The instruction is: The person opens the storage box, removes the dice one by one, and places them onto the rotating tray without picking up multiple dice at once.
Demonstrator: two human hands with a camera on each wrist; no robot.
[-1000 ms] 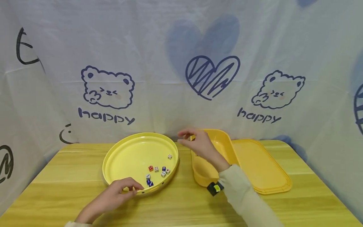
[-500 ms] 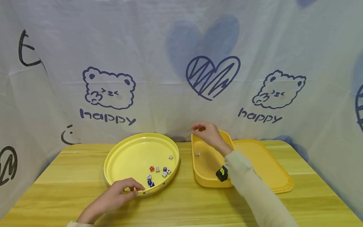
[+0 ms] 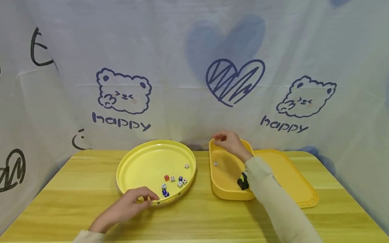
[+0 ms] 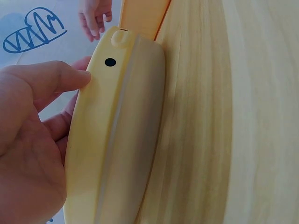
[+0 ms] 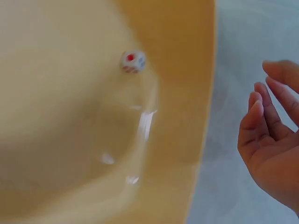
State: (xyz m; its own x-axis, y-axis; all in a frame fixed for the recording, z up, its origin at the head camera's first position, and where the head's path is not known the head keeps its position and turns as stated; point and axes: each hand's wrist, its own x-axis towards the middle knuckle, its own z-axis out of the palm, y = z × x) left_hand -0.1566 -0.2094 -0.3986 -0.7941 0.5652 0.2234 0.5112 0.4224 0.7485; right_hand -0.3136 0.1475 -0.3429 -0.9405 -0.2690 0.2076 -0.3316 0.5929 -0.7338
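In the head view my left hand [image 3: 136, 202] grips the near rim of a round yellow tray [image 3: 130, 158]. The left wrist view shows the thumb [image 4: 77, 79] on the outer wall of the tray [image 4: 93, 135], fingers behind the rim. Several small dice lie in it: a red die [image 3: 166, 178], blue dice and white dice, mostly toward the near right side. My right hand [image 3: 232, 143] hovers over the far end of an orange-yellow box [image 3: 226, 195], fingers loosely bent and holding nothing. One white die [image 5: 133, 61], red dot showing, sits on the box floor close to its side wall.
A flat orange-yellow lid [image 3: 291, 179] lies right of the box, partly behind the right sleeve [image 3: 273, 189]. A printed cloth [image 3: 179, 111] hangs behind the wooden table [image 3: 60, 202]. Bare tabletop shows between tray and box.
My right hand has moved from the box's left rim, beside the tray, to the box's far end. The white die in the box shows plainly and has turned. The left hand keeps its grip.
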